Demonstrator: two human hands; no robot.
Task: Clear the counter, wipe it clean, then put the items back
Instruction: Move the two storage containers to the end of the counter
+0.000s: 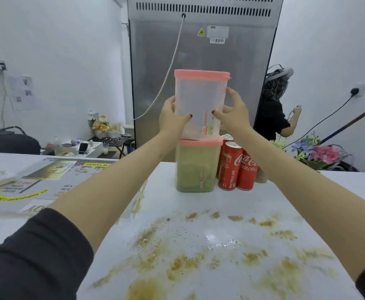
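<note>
Upper container (200, 105), translucent and pink-lidded, is seated on the lid of the lower container (195, 167) at 12 o'clock on the counter (307, 191). It is clasped from both sides: left hand (171, 120) at its 9 o'clock, right hand (234, 113) at its 3 o'clock, thumbs laid on the front face, fingers curled round the walls.

It appears nearly empty, so it is judged light. The smooth plastic walls are likely slippery and slightly yielding, and a low two-sided hold is judged sound. The lower container, filled with greenish powder, is judged heavier.

Cola cans (237, 167) stand just beside it at 3 o'clock and could be toppled. Brown spill (177, 263) is spread at 6 o'clock. A menu sheet (47, 176) lies at 9 o'clock.
</note>
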